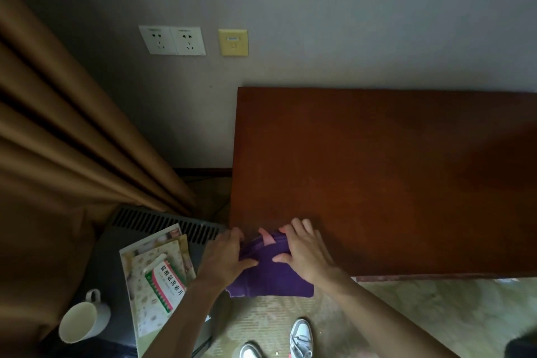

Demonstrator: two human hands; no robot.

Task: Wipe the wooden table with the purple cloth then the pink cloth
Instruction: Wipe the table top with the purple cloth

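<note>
The purple cloth [271,276] lies on the near left corner of the wooden table [392,168], and its lower part hangs over the front edge. My left hand [225,256] holds its left side with the thumb laid across the fabric. My right hand [302,247] holds its right side, fingers over the top edge and thumb on the cloth. A small strip of pink cloth [266,237] peeks out between my hands at the purple cloth's top edge; the rest of it is hidden.
Left of the table stands a dark appliance with a vent grille [162,225], carrying booklets [154,273], a medicine box [165,282] and a white mug [82,321]. Brown curtains [64,139] hang at the left. Wall sockets [173,40] are above. My shoes [300,338] stand on the carpet.
</note>
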